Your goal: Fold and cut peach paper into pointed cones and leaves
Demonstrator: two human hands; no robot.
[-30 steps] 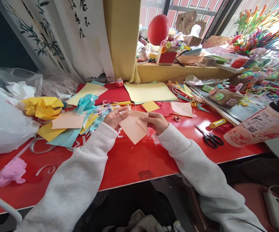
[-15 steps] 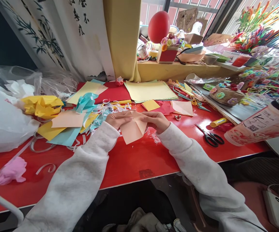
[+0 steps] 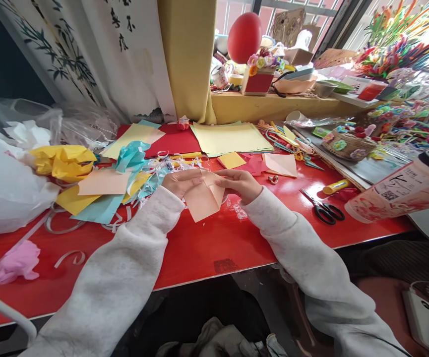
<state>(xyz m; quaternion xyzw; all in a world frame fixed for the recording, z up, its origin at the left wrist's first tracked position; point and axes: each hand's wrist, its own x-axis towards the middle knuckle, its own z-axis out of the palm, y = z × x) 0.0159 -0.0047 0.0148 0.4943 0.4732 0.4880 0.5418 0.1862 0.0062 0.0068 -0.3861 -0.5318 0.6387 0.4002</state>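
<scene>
A creased sheet of peach paper (image 3: 204, 202) is held up above the red table (image 3: 199, 258), pinched between both hands. My left hand (image 3: 180, 183) grips its upper left edge with the thumb on the near face. On the other side, my right hand (image 3: 241, 185) pinches the upper right edge between thumb and fingers. A fold line runs down the paper, and its lower part hangs free. Just behind the hands lie a small yellow paper square (image 3: 232, 160), crumpled red paper (image 3: 254, 165) and another peach sheet (image 3: 280, 163).
Black-handled scissors (image 3: 328, 213), a yellow glue stick (image 3: 336, 187) and a tilted pink cup (image 3: 396, 191) are at the right. Coloured paper scraps (image 3: 102, 182) and a white plastic bag (image 3: 9, 188) fill the left. Yellow sheets (image 3: 232, 138) lie at the back.
The peach paper's right part has turned slightly between the fingers, and its lower edge has shifted a little. Both hands keep their grip in nearly the same place.
</scene>
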